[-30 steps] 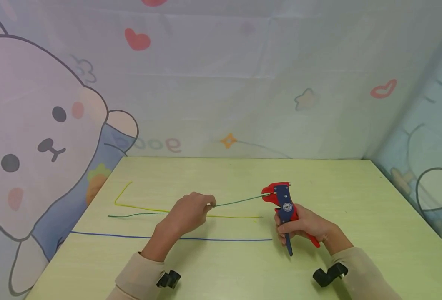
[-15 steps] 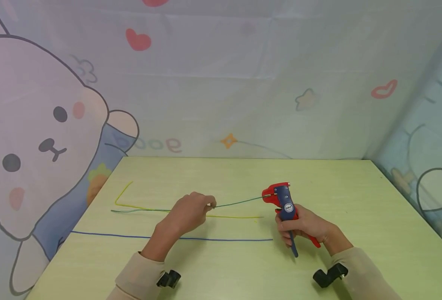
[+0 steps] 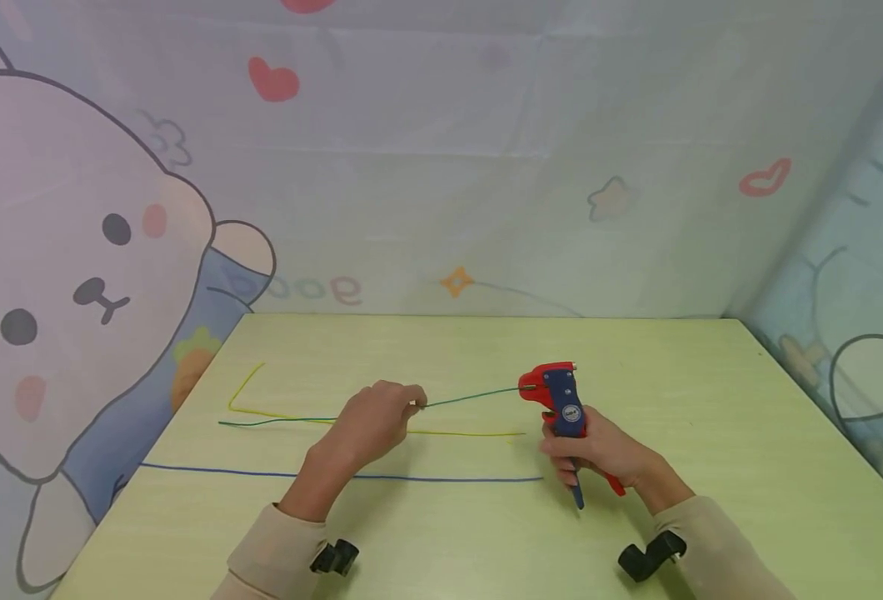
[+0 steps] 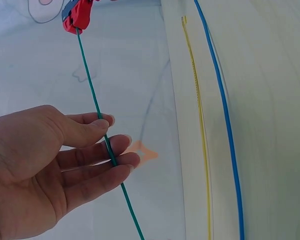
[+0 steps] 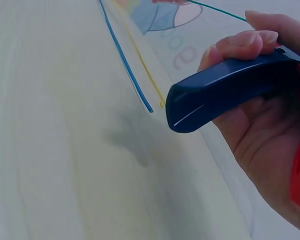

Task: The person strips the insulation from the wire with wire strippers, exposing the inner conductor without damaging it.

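Observation:
My left hand (image 3: pixel 377 421) pinches a green wire (image 4: pixel 93 95) between thumb and fingers above the table. One end of that wire runs right into the red jaws of a wire stripper (image 3: pixel 561 400); the other trails off to the left. In the head view, my right hand (image 3: pixel 599 450) grips the stripper by its blue and red handles, head pointing up and left. The right wrist view shows fingers curled over the blue handle (image 5: pixel 225 90). The wire's tip is hidden inside the stripper.
Below the left hand, a bent yellow wire (image 3: pixel 471 433) lies on the pale table (image 3: pixel 674 358). Nearer to me a straight blue wire (image 3: pixel 449 479) stretches across the left half. A printed curtain (image 3: pixel 411 108) hangs behind the table.
The stripper's jaws have closed over the green wire, and its handles sit closer together. Both hands have shifted very slightly left. The wire's free left end has risen a little.

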`<state>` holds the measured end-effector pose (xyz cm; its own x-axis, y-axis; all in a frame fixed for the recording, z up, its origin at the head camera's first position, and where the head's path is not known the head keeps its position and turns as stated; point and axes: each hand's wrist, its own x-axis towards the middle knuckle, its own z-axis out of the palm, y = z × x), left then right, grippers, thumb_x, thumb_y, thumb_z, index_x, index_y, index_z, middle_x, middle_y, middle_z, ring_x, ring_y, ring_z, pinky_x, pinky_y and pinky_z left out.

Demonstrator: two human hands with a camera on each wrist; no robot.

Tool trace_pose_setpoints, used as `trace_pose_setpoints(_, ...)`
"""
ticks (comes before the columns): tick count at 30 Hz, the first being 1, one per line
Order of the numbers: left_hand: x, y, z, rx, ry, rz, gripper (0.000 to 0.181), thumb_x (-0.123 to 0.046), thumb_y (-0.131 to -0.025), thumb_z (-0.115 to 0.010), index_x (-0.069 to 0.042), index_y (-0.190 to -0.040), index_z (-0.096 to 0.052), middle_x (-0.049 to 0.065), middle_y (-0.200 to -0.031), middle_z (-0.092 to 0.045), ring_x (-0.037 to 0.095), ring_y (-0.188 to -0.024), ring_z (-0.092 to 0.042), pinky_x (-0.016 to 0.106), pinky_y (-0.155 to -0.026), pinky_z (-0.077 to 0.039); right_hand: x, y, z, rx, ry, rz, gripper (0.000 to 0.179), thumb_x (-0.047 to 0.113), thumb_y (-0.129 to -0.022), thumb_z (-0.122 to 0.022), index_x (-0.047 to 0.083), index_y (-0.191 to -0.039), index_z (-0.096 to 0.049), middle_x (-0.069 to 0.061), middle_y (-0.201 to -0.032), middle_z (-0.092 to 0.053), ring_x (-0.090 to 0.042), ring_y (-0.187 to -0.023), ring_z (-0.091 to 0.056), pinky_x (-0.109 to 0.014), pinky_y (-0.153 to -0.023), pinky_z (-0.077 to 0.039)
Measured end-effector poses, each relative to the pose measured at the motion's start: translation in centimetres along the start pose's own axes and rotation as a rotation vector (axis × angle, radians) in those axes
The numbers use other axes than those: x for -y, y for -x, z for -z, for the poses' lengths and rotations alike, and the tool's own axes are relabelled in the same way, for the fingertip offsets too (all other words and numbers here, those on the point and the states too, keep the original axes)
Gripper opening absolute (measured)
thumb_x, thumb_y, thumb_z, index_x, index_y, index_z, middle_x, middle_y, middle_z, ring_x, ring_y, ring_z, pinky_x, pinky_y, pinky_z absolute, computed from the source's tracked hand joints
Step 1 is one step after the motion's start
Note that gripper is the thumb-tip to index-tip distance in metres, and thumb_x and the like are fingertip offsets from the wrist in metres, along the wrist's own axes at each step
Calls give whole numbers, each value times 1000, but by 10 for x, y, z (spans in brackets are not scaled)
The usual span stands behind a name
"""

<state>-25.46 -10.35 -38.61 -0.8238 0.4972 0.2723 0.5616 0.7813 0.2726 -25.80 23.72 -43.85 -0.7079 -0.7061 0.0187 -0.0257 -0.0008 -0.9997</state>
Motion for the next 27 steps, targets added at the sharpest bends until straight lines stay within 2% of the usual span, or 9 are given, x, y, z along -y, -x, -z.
trace_pose_setpoints(9, 4, -1, 0, -18, -4, 27, 13, -1, -93, -68, -10, -101, -73, 5, -97, -74, 21, -82, -69, 33, -65, -53, 1, -5, -8, -46, -2, 21, 15, 6, -100, -58, 3, -92, -46, -8, -64, -46, -18, -54, -50, -31, -56, -49)
trace_pose_setpoints(16, 5, -2, -1, -13, 4, 14, 13, -1, -94, -67, -9, -102, -73, 6, -97, -74, 21, -81, -68, 32, -63, -52, 2, -7, -8, -121, 11, 32, 22, 11, -101, -59, 6, -86, -43, 3, -57, -35, -12, -44, -37, -24, -44, -39)
trace_pose_setpoints(22, 6, 0, -2, -2, -6, 14, 12, 0, -95, -66, -7, -102, -72, 6, -98, -74, 20, -78, -67, 30, -61, -51, 3, -2, -4, -75, 10, 6, 20, 11, -100, -60, 4, -91, -43, -1, -59, -35, -12, -47, -40, -26, -48, -44)
trace_pose_setpoints(27, 8, -1, -2, 4, 9, 18, 13, 1, -94, -66, -6, -103, -72, 7, -99, -74, 21, -79, -69, 30, -61, -51, 5, 2, 2, -18, -46, 20, 12, 3, -99, -56, 2, -99, -44, -5, -68, -46, -16, -59, -51, -32, -61, -52)
